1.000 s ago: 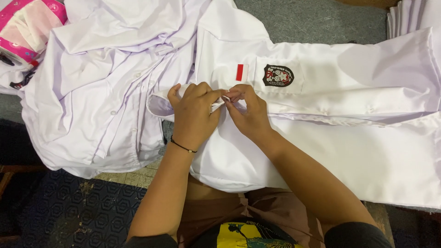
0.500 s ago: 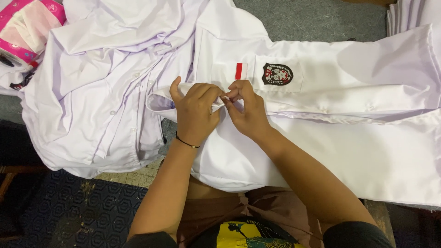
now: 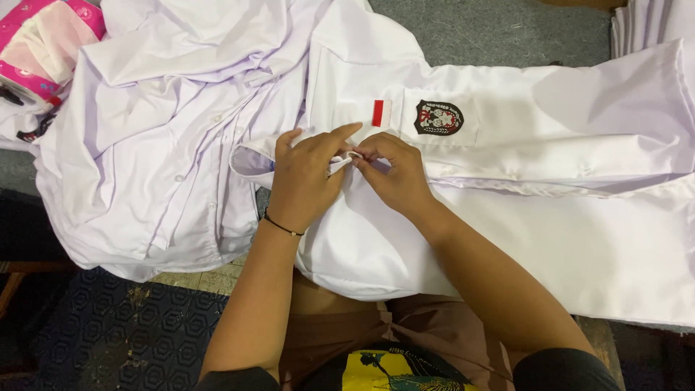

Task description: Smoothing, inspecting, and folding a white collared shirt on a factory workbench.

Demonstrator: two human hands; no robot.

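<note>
A white shirt (image 3: 550, 145) lies spread across the work surface, with a small red-and-white patch (image 3: 381, 113) and a dark crest badge (image 3: 439, 118) on its chest pocket. My left hand (image 3: 304, 177) and my right hand (image 3: 394, 170) meet just below the patch. Both pinch the shirt's front edge between fingertips, at what looks like a button spot; the button itself is hidden by my fingers. A thin dark band circles my left wrist.
A heap of crumpled white shirts (image 3: 166, 130) lies to the left. A pink packet (image 3: 43, 51) sits at the top left corner. Folded white cloth (image 3: 644, 22) is stacked at the top right. Grey surface (image 3: 492, 29) shows behind; dark patterned floor (image 3: 108, 333) lies below left.
My hands stayed at the same spot on the shirt's front edge; the fingers shifted slightly, with my left index finger now stretched out toward the patch.
</note>
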